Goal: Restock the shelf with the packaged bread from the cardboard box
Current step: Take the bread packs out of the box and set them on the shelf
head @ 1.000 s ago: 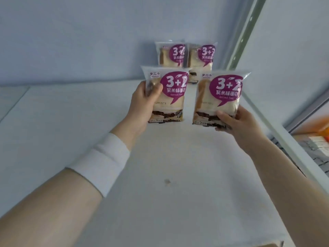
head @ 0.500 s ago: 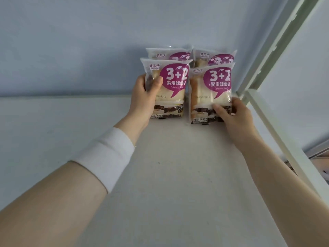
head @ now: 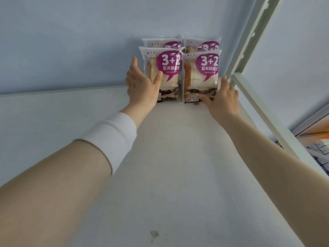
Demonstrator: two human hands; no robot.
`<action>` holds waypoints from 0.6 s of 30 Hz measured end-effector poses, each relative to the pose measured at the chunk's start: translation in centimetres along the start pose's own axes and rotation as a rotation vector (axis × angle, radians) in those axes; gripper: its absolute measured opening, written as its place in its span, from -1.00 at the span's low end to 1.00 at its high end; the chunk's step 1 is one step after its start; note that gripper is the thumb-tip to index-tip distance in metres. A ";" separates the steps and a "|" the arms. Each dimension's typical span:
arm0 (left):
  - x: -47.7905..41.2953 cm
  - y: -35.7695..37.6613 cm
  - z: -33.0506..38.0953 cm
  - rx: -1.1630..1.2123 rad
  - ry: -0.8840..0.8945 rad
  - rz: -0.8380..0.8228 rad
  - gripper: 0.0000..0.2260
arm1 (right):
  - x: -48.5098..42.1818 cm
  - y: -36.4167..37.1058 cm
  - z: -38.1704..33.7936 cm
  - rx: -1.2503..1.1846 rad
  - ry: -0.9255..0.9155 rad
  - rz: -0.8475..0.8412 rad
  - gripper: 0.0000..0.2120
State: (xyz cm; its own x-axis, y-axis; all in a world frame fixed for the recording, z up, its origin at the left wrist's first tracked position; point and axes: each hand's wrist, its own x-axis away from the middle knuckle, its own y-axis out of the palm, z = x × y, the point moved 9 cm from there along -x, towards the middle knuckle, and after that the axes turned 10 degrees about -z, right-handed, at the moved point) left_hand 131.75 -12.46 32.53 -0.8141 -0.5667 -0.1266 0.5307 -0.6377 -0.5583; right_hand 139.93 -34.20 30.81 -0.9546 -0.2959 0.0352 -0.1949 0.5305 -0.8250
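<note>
Two bread packs with purple "3+2" labels stand upright side by side at the back of the white shelf [head: 178, 166]: the left front pack [head: 170, 68] and the right front pack [head: 204, 72]. Right behind them, against the back wall, two more packs [head: 160, 44] [head: 201, 44] show only their tops. My left hand [head: 140, 86] is beside the left front pack, fingers straight and spread, thumb resting on its face. My right hand [head: 224, 100] flanks the right front pack, fingers extended, thumb across its bottom edge. The cardboard box is out of view.
A white slotted upright [head: 249, 41] and a side rail [head: 263, 113] bound the shelf on the right. The back wall is close behind the packs. White boxed goods [head: 320, 150] show below at the far right. A small stain [head: 154, 234] marks the shelf near me.
Both packs went from held in the air to standing on the shelf in front of the back pair. My fingers have loosened and spread away from them.
</note>
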 end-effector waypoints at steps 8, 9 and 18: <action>12.3 1.6 1.8 -1.116 0.288 -0.658 -0.53 | 13.1 -0.5 -1.1 0.443 0.011 -0.181 -0.47; 14.2 1.6 1.6 -1.147 0.291 -0.715 -0.54 | 15.2 -0.5 -0.4 0.462 0.050 -0.215 -0.51; 32.0 2.7 7.2 -1.212 0.420 -1.064 -0.49 | 33.3 -2.0 5.4 0.511 0.175 -0.520 -0.41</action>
State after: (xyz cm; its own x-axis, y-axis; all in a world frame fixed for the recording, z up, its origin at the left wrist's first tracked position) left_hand 108.84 -36.09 32.88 -0.7769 0.1246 0.6171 -0.5800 0.2395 -0.7786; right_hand 109.79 -49.38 30.65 -0.7983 -0.2545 0.5459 -0.5421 -0.0913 -0.8353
